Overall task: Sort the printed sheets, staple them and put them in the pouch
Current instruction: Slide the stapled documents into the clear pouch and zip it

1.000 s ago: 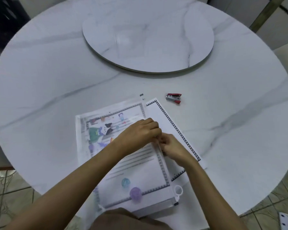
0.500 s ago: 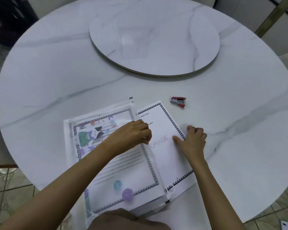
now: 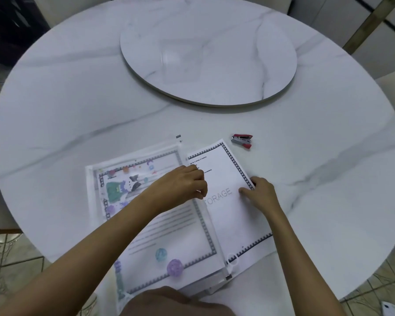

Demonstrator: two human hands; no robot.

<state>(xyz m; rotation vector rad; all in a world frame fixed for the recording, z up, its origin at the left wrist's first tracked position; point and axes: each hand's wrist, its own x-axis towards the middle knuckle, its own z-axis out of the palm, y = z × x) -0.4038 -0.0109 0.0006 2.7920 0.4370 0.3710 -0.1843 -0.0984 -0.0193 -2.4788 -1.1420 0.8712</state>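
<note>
Right hand [image 3: 261, 193] moved to sheet [image 3: 228, 215] edge; left hand [image 3: 180, 185] hides pouch [image 3: 169, 242] mouth.

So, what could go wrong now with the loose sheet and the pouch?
1. The sheet lies partly under the pouch; pulled by the right hand, whose grip is on one edge only, it may crease.
2. The stapler lies apart beyond it; whether this sheet is stapled does not show, so it might go in unstapled.

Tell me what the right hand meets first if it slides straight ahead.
The right hand, gripping the printed sheet by its edge, would cross the sheet's corner, then probably meet the red stapler.
</note>
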